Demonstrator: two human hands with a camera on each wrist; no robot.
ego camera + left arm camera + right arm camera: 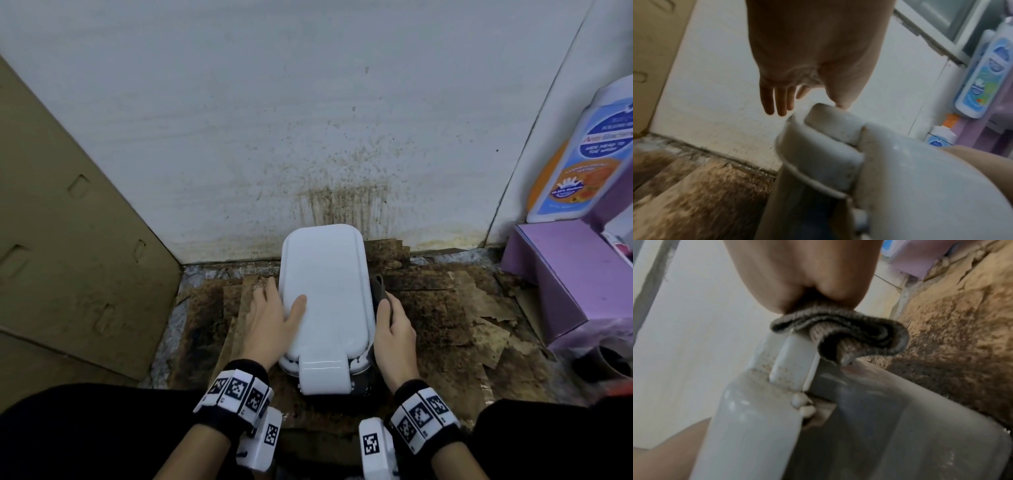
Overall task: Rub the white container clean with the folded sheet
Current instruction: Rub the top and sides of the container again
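Observation:
A white container [325,291] with a closed lid and a front latch stands on stained cardboard. My left hand [274,308] rests on its left edge, thumb on top of the lid and fingers straight alongside. In the left wrist view the left hand [813,48] shows straight fingers [777,100] beside the container [910,186]. My right hand [394,329] grips a folded grey sheet [380,294] and presses it against the container's right side. The right wrist view shows the right hand [803,272] pinching the folded sheet [838,327] at the lid's rim [789,356], which carries brown specks.
A splattered white wall [308,137] rises right behind the container. A brown cardboard panel [68,240] leans at the left. A purple box [565,274] and a soap bottle [589,154] stand at the right, with a dark cup [603,363] nearer. Stained cardboard [445,308] covers the floor.

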